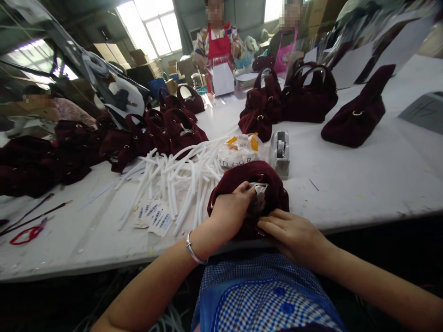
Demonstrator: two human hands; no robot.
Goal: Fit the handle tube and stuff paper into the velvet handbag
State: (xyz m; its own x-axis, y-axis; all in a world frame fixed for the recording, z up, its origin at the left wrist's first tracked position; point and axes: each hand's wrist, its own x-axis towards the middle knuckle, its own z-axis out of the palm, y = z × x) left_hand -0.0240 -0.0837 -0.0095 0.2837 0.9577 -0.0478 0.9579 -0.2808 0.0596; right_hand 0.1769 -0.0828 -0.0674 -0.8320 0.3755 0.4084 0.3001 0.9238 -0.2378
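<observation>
A dark red velvet handbag (pixel 242 177) lies at the near edge of the white table (pixel 363 180), its mouth towards me. My left hand (pixel 231 210), a silver bangle on its wrist, is curled over the bag's opening with the fingers pushed in against crumpled paper stuffing (pixel 258 190). My right hand (pixel 294 233) rests on the bag's near right side, fingers together and lying fairly flat on the velvet.
White foam tubes (pixel 180 177) and barcode tags (pixel 155 216) lie left of the bag. A tape dispenser (pixel 280 152) and a plastic packet (pixel 240 150) sit behind it. Several more dark red bags (pixel 308 94) crowd the table. Red scissors (pixel 26 234) lie far left. Two people stand at the far side.
</observation>
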